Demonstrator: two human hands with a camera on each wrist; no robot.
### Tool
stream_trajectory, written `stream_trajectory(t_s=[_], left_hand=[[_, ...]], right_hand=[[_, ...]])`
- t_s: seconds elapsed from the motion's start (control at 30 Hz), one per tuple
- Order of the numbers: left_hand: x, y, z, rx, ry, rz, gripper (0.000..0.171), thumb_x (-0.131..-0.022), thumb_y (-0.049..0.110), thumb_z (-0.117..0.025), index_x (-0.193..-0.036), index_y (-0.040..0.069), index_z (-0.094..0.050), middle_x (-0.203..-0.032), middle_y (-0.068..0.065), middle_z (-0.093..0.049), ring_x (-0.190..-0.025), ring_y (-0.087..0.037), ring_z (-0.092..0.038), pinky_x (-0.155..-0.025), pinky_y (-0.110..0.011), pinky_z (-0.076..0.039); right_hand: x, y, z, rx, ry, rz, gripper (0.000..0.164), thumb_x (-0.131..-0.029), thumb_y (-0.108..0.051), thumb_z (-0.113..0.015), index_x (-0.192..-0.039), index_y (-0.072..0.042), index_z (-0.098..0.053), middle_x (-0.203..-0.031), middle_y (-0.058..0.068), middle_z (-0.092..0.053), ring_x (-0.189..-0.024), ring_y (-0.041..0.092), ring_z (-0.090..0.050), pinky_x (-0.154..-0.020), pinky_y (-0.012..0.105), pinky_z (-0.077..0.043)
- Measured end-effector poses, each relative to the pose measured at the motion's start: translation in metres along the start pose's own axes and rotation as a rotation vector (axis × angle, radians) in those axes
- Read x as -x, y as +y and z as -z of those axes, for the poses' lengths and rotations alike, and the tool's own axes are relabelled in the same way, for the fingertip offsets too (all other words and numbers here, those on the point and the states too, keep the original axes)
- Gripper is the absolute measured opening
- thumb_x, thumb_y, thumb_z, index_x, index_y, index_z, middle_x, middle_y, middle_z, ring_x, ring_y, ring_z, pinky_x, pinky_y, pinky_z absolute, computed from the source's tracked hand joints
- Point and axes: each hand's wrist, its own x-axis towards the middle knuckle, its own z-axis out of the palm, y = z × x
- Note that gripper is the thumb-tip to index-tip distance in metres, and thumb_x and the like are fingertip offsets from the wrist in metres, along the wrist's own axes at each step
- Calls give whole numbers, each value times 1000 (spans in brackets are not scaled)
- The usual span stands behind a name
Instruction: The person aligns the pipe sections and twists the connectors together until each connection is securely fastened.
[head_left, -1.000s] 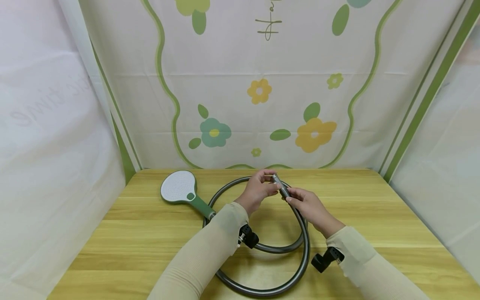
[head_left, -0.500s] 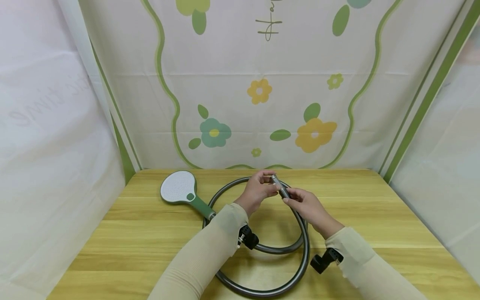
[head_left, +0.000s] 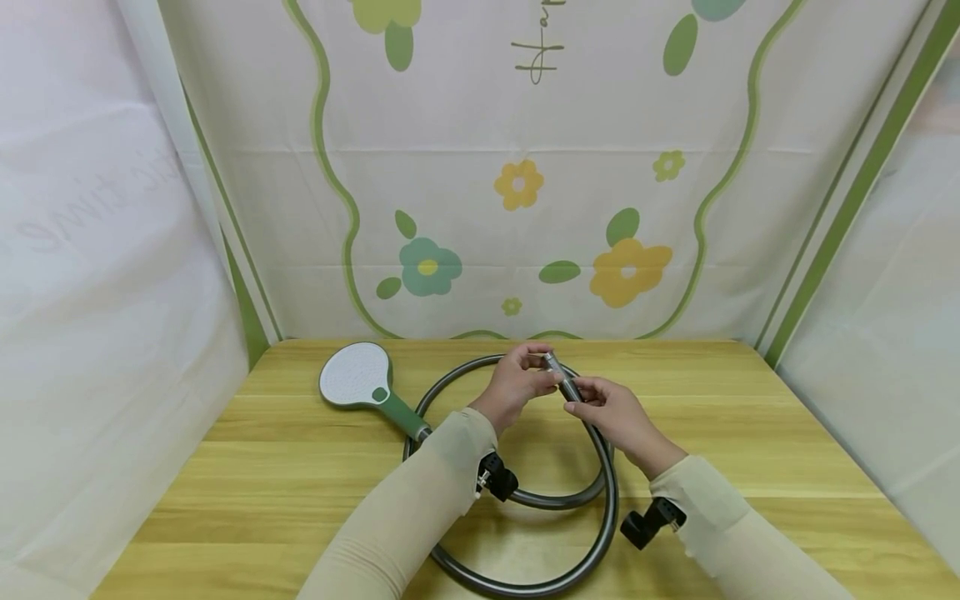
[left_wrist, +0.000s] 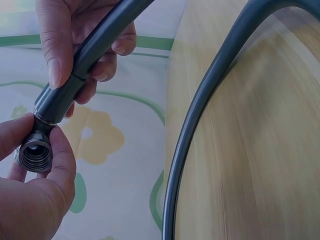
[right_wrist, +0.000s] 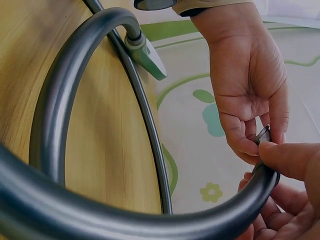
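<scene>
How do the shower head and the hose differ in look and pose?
The shower head is green with a pale face; the hose is dark grey. The shower head's handle is straight, while the hose curves in loops. The shower head lies on the table; the hose has one end held up. They share a joint at the handle's end.

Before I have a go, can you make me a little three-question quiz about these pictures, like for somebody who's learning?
1. Pick one: which hand pinches the metal fitting at the end of the hose? A) left B) right C) neither
2. True or false: the right hand holds the hose near that end.
3. Fill in the colour: the shower head has a ____ handle.

Key:
1. A, the left hand.
2. True.
3. Green.
</scene>
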Motion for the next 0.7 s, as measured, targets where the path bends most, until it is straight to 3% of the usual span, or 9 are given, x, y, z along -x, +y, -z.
stream_trajectory(t_s=[0.27, 0.7], left_hand=[[0, 1, -1, 4, 13, -2, 41, -85, -6, -68, -124, 7, -59, -104, -12, -57, -87, -20, -63, -83, -36, -56], [1, 2, 0, 11, 18, -1, 42, -85, -5, -68, -125, 7, -59, -106, -12, -57, -87, -20, -62, -84, -37, -56]], right_hand=[[-1, 0, -1, -34, 23, -6, 37, -92, -15, -67, -121, 5, -56, -109, 14, -65, -90, 19, -60, -73, 31, -50], [-1, 0, -1, -28, 22, -3, 36, -94, -14, -64, -123, 6, -57, -105, 14, -65, -91, 20, -60, -74, 30, -50]])
